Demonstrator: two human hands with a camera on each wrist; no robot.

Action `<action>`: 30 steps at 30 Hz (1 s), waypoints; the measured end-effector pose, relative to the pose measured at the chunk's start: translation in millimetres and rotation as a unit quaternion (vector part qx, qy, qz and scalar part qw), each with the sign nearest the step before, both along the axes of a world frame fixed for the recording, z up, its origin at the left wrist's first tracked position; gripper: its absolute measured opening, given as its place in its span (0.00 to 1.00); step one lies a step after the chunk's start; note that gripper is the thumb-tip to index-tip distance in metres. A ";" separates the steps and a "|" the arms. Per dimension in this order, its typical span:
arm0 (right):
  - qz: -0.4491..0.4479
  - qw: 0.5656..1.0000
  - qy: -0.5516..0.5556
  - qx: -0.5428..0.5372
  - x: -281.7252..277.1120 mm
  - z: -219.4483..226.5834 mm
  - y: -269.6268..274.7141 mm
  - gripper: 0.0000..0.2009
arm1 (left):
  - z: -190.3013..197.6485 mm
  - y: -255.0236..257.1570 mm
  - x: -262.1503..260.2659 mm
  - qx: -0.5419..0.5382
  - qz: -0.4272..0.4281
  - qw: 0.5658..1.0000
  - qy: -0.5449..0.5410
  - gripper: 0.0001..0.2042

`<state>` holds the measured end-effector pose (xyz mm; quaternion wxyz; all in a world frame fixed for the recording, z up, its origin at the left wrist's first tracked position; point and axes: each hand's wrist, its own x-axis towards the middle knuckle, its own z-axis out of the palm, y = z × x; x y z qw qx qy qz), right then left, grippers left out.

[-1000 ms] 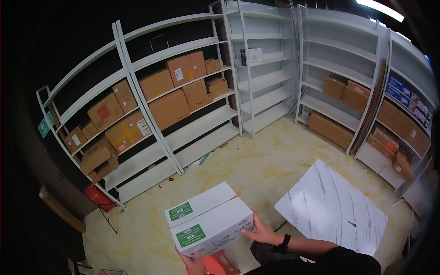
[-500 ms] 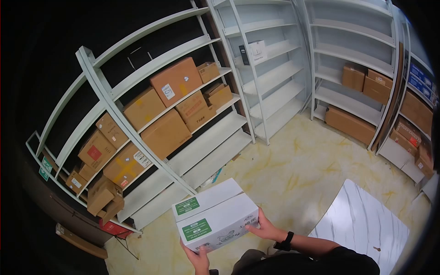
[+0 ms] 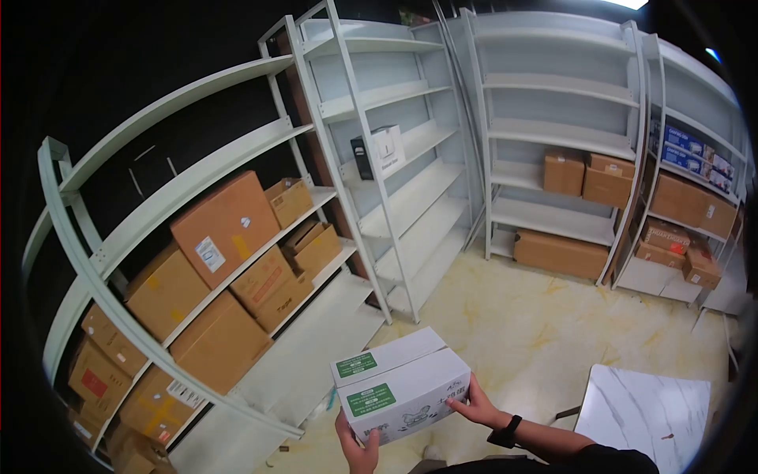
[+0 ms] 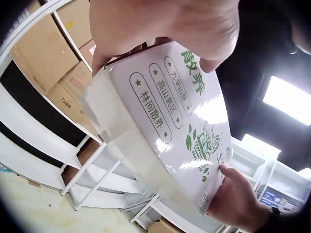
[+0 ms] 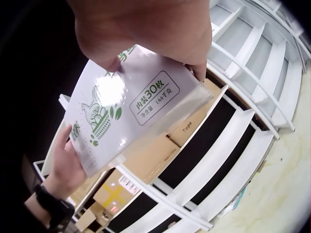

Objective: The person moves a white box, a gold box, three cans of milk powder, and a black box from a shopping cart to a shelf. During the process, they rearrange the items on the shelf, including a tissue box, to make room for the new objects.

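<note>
A white carton [image 3: 399, 383] with two green labels on top is carried in front of my body, above the floor. My left hand [image 3: 359, 450] grips its near lower corner, thumb on the front face. My right hand [image 3: 474, 407], with a black watch on the wrist, holds its right end. In the left wrist view, the left hand [image 4: 160, 24] clasps the carton [image 4: 165, 116] by its printed side, and the right hand [image 4: 238, 199] is at the far end. From the right wrist, the right hand [image 5: 146, 29] grips the carton [image 5: 131, 107] and the left hand [image 5: 65, 160] supports the other end.
A pale green rack [image 3: 181, 261] on the left holds several brown cartons. White shelving [image 3: 395, 158] ahead carries one small black and white box [image 3: 379, 152]. Shelves at the right hold more cartons [image 3: 588, 178]. A marble-top table [image 3: 647, 411] stands at the lower right on the yellowish floor.
The view has swung left and closer to the racks. Both hands still hold the carton. The table has slid toward the right edge and the red stool has left view.
</note>
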<state>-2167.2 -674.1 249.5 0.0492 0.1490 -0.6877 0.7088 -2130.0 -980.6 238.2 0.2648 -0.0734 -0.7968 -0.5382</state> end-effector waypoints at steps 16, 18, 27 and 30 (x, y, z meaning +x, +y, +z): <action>-0.306 0.952 -0.017 -0.004 -184.7 -46.3 237.8 0.36 | 13.7 245.5 -353.0 -0.025 -0.370 0.924 -0.093 0.40; -0.292 0.955 -0.017 -0.047 -230.8 -36.8 275.8 0.35 | 9.3 291.0 -401.8 0.014 -0.366 0.925 -0.100 0.40; -0.232 0.972 0.017 -0.023 -465.7 9.2 419.3 0.35 | 53.6 411.4 -586.4 0.025 -0.314 0.948 -0.051 0.41; -0.194 0.981 0.024 -0.014 -551.3 22.9 448.4 0.36 | 69.4 425.8 -638.7 0.018 -0.282 0.958 -0.040 0.41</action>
